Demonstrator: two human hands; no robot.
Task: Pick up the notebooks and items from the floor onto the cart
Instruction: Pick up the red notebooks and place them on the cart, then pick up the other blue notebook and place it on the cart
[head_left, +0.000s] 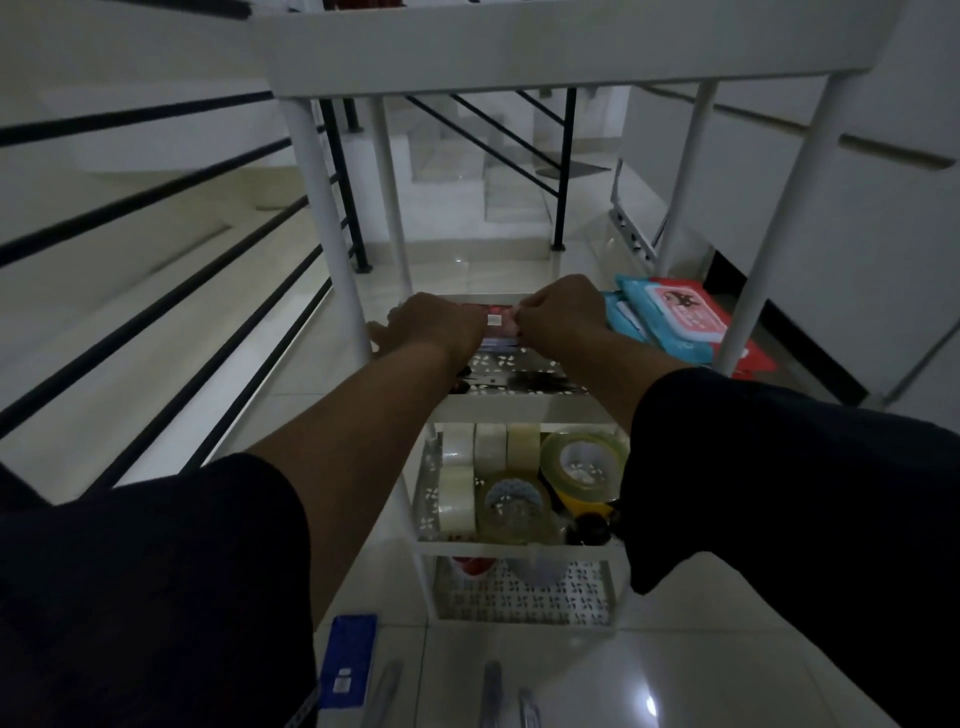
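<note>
Black railing bars (156, 291) run along the far left, above a pale stairwell. Next to them stands the white cart (519, 52), its posts rising to a top shelf close to the camera. Reaching in over the perforated middle shelf (519, 371), the left hand (436, 325) has its fingers curled down on the near-left part of a reddish packet or notebook (493, 318); in this dim light its kind is hard to make out, perhaps a thin notebook with a small white label. That item lies at the far end of the shelf, between the two hands. Just right of it, the right hand (563, 314) is closed in a pinch on the item's right edge, knuckles up, so both hands have hold of it. One level lower, the shelf below holds rolls of clear tape (491, 444) packed side by side, with a larger yellowish roll (584, 460) at its right. On the floor near the camera a blue card-like object (348, 660) lies flat, and blurred pens (491, 686) lie to its right. Farther right, beyond the cart's posts, blue and red wipe packs (675, 317) lie stacked on the tiled floor (727, 675).
</note>
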